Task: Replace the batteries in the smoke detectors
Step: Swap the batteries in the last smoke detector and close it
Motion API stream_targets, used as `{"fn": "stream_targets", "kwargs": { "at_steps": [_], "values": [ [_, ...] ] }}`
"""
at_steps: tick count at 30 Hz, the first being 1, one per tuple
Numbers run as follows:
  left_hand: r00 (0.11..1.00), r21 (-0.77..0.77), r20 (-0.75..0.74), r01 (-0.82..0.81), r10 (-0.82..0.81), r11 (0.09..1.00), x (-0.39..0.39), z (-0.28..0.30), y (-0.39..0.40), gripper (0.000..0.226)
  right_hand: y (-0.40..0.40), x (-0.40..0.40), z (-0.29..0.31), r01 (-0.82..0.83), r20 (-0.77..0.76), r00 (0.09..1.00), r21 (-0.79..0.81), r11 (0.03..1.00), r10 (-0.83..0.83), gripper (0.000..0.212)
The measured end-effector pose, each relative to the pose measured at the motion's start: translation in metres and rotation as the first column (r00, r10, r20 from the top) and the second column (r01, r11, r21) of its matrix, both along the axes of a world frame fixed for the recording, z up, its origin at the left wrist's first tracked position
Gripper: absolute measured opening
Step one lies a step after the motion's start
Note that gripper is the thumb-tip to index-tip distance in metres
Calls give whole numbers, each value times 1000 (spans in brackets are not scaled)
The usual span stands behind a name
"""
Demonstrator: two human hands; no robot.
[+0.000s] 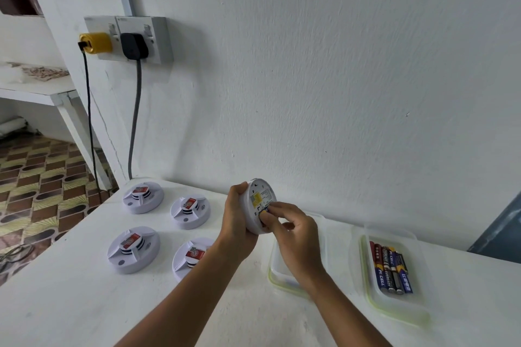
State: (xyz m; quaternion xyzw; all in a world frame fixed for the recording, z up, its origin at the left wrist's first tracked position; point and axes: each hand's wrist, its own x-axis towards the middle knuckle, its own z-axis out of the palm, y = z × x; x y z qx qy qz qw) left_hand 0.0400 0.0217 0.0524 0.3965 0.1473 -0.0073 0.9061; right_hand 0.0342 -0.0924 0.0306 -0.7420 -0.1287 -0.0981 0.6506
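Observation:
My left hand (pixel 238 220) grips a round white smoke detector (pixel 259 200) by its rim, held above the table with its labelled back turned toward me. My right hand (pixel 293 231) pinches a blue battery (pixel 264 213) at the detector's battery slot. Several more white smoke detectors lie on the white table (pixel 84 304) to the left, among them one at the back (pixel 143 196) and one at the front (pixel 133 249), each with a red label on top. Several loose batteries (pixel 390 269) lie in a clear container (pixel 394 310) at the right.
A second clear container (pixel 284 282) stands under my right forearm. A wall rises right behind the table. On it a double socket holds a yellow plug (pixel 97 42) and a black plug (pixel 134 45), their cables hanging down past the table's left corner. A blue panel (pixel 501 228) leans at far right.

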Motion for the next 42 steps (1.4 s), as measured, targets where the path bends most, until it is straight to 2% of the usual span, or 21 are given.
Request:
{"fn": "stream_targets", "kwargs": {
  "at_steps": [5, 8, 12, 15, 17, 20, 23, 26, 29, 32, 38, 42],
  "values": [
    [1000, -49, -28, -11, 10, 999, 0, 2, -2, 42, 2, -5, 2, 28, -107, 994, 98, 995, -18, 15],
    [999, -79, -34, -7, 4, 997, -2, 5, -4, 40, 3, -3, 5, 104, -300, 952, 140, 985, -58, 42],
    [998, -110, -54, 14, -20, 994, -4, 10, -6, 45, 6, -2, 8, 55, -495, 860, 329, 943, 123, 81],
    [999, -106, -35, 35, -39, 994, -6, 12, -6, 49, 6, 0, 9, 50, -553, 791, 484, 873, 262, 87],
    [997, -131, -15, 69, -71, 989, -7, 12, -5, 48, 6, 0, 11, 15, -545, 783, 496, 868, 299, 88],
    [986, -162, 36, 165, -161, 973, -10, 19, -1, 49, 5, -3, 21, -61, -460, 837, 460, 886, 296, 77],
    [962, -144, 89, 270, -259, 952, -13, 32, 5, 53, -4, -7, 35, -143, -348, 846, 584, 799, 405, 62],
    [937, -120, 127, 340, -325, 933, -16, 43, 12, 56, -16, -9, 47, -222, -301, 837, 578, 785, 458, 71],
    [915, -94, 177, 382, -362, 919, -19, 51, 15, 58, -20, -13, 54, -281, -273, 854, 473, 835, 443, 77],
    [908, -71, 211, 383, -362, 921, -20, 57, 17, 58, -18, -17, 59, -288, -236, 879, 433, 854, 415, 75],
    [897, -62, 244, 394, -369, 917, -21, 62, 21, 58, -12, -24, 65, -277, -200, 897, 440, 854, 394, 55],
    [886, -40, 257, 409, -386, 912, -23, 65, 25, 56, -8, -27, 68, -277, -193, 900, 439, 855, 391, 55]
  ]
}}
